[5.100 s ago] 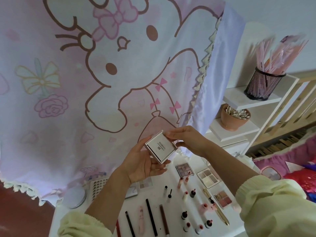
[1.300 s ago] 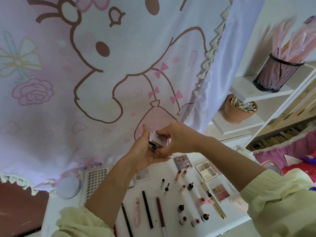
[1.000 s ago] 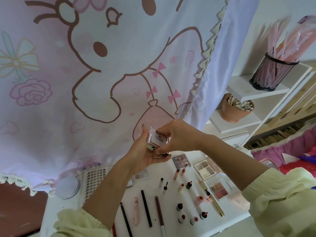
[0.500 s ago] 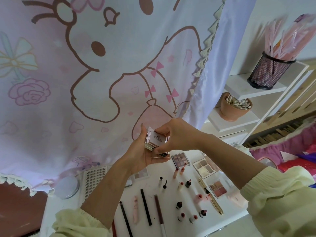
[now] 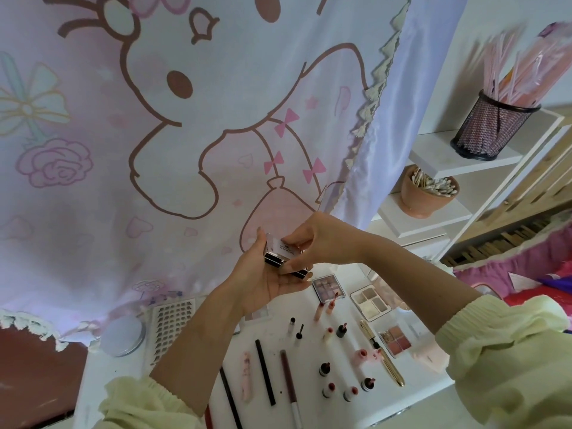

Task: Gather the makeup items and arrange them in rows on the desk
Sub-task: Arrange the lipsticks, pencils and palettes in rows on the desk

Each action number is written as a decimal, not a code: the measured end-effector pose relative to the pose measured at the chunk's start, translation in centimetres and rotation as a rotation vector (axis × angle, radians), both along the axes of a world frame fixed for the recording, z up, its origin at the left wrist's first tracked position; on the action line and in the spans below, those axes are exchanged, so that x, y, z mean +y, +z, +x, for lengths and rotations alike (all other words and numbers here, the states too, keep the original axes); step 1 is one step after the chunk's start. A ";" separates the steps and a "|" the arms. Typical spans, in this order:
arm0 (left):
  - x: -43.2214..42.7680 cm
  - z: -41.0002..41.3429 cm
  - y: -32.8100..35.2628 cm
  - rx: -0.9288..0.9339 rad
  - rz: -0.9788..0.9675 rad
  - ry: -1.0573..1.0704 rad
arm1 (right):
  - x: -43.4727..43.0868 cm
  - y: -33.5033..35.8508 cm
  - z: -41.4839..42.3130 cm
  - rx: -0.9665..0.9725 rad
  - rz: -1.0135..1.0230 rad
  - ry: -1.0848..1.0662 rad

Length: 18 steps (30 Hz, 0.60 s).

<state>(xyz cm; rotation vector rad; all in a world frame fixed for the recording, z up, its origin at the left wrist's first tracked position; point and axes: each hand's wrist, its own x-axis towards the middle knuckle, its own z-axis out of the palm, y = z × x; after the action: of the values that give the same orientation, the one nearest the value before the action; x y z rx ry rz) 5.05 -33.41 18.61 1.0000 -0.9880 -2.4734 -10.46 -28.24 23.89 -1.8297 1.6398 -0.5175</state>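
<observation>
A small square compact (image 5: 283, 249) with a pale printed top and dark edges is held above the white desk (image 5: 312, 407). My left hand (image 5: 263, 278) cups it from below and my right hand (image 5: 312, 243) pinches its top edge. On the desk below lie rows of makeup: several eyeshadow palettes (image 5: 328, 285), small lip tint bottles (image 5: 324, 369), a gold tube (image 5: 390, 368) and long dark pencils (image 5: 265, 371). My forearms hide part of the desk.
A pink cartoon curtain (image 5: 185, 119) hangs behind the desk. A lash tray (image 5: 171, 320) and a round tin (image 5: 123, 335) sit at the left. White shelves (image 5: 448, 156) at the right carry a terracotta pot of cotton swabs (image 5: 428, 191) and a black mesh cup (image 5: 492, 131).
The compact has turned from face-up to edge-on between my hands, and my right thumb and fingers now press at its lid. Both hands stay above the desk.
</observation>
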 end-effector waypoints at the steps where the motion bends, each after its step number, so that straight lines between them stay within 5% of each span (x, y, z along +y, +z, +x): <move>1: 0.0 0.0 0.1 0.001 0.010 0.001 | 0.0 0.4 -0.2 -0.027 0.018 0.002; 12: -0.3 0.2 0.6 0.026 0.038 -0.002 | 0.4 1.9 -0.2 -0.018 -0.023 -0.027; 18: -0.2 -0.2 0.7 0.045 -0.047 0.025 | 0.8 0.5 1.6 0.313 -0.197 -0.046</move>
<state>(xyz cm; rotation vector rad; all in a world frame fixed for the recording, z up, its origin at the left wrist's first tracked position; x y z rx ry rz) 4.88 -33.64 19.35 0.9327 -1.0084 -2.4295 -8.88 -27.49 24.39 -2.1066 1.8968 -0.4426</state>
